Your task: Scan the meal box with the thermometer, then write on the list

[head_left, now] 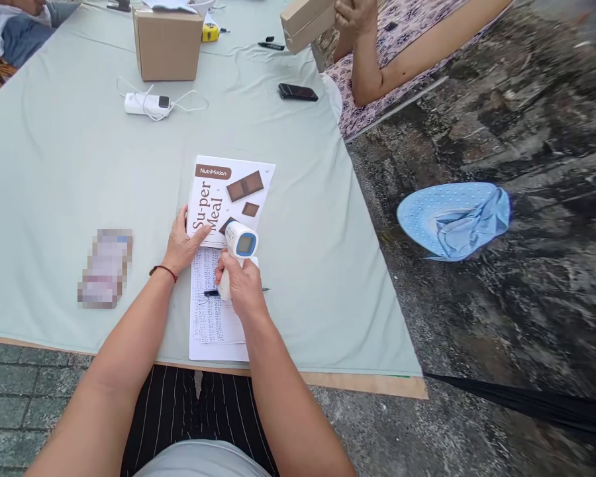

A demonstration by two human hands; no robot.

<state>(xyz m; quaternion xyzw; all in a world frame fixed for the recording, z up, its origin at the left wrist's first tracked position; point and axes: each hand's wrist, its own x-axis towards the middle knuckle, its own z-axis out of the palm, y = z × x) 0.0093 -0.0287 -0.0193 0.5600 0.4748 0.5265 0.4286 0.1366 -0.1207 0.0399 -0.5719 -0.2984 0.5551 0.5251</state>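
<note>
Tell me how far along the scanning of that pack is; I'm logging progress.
Done: the Su-per Meal pack lies flat on the printed sheet. In hand: the left hand steadies the pack while the right hand aims the handheld device at it. Left: the pen lies untouched on the sheet.

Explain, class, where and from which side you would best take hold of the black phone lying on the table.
Grip the black phone across its two long edges, coming straight down from above: it lies flat on the cloth with bare space all round, so only its thin sides offer purchase.
</note>
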